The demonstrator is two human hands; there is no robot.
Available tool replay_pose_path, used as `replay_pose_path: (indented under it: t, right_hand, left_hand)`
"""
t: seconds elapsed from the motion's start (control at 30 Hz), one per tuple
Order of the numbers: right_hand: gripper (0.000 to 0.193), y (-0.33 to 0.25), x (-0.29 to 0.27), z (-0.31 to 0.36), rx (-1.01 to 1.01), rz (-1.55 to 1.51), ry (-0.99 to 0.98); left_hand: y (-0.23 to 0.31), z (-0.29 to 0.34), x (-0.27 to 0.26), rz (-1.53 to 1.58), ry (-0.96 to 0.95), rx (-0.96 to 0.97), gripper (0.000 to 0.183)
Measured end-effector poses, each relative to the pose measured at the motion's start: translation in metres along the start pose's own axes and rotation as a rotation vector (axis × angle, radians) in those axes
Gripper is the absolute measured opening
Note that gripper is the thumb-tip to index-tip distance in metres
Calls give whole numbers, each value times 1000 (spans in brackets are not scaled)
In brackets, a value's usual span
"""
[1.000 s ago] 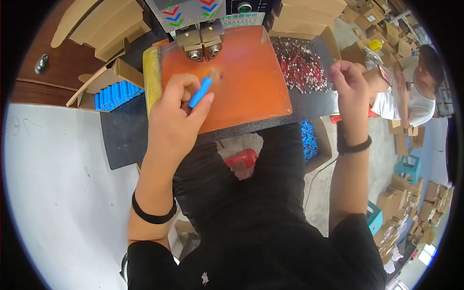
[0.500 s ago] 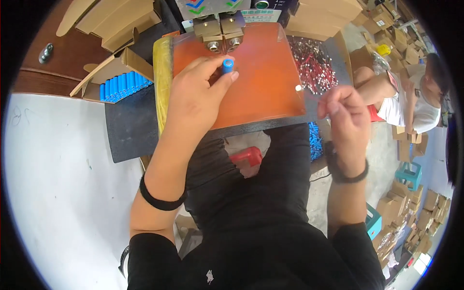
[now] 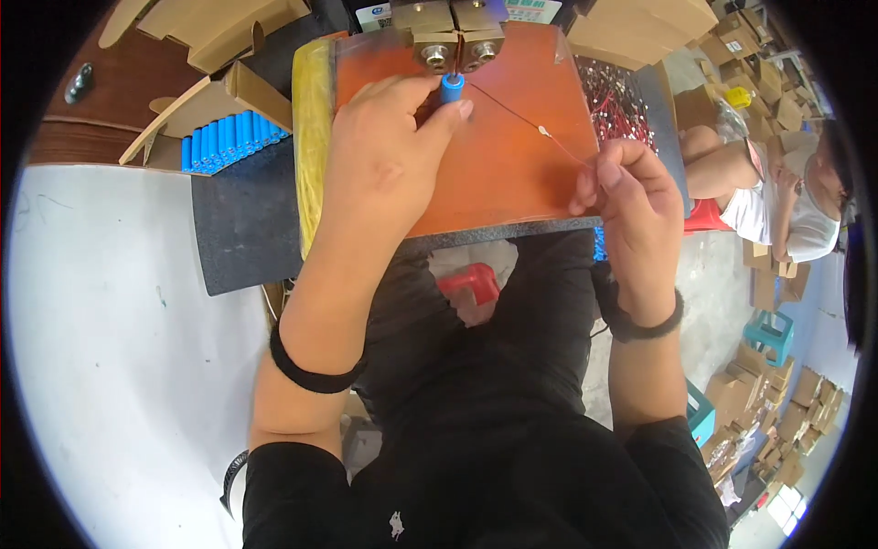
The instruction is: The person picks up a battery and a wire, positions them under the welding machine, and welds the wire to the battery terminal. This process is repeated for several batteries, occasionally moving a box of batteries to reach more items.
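Between the thumb and fingers of my left hand [image 3: 389, 169] stands a blue cylindrical battery cell [image 3: 452, 91], upright over the orange work mat [image 3: 521, 183]. Its top end is right under the two metal electrode blocks [image 3: 458, 53] of a machine like a spot welder. A thin wire lead [image 3: 508, 111], dark at the cell and red farther right, stretches from the cell's top to my right hand [image 3: 640, 201]. Partway along it sits a small white connector [image 3: 544, 132]. The thumb and fingers of my right hand pinch the red part. Whether the wire is fixed to the cell I cannot tell.
On the left, an open cardboard box [image 3: 240, 91] holds several blue cells beside the yellow-wrapped mat edge [image 3: 312, 146]. A pile of red and black wire leads [image 3: 622, 108] lies to the right. Another person [image 3: 809, 188] sits beyond, near stacked cartons.
My right hand has moved left toward the mat, and the wire is now stretched to the cell's top. The cell, still in my left hand, sits closer under the electrodes. The view has shifted slightly.
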State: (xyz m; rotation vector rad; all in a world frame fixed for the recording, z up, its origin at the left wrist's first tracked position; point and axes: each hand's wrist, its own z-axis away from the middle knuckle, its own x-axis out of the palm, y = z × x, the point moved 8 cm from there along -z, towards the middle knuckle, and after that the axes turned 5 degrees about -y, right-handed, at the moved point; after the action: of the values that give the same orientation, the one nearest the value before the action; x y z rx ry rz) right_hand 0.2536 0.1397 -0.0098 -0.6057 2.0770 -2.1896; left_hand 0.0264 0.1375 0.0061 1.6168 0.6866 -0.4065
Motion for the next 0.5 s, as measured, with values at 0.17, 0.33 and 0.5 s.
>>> replay_pose_path:
  t: [0.17,0.33,0.5]
  right_hand:
    - [9,1,0,4,-27,33,0]
    - [6,-9,4,13,-317,159,-18]
    - [9,-9,13,15,-377,328,-53]
  left_hand:
    - [2,0,1,8,33,65,32]
    - [3,1,0,-40,22,52,36]
    - [4,2,-1,-24,27,62,33]
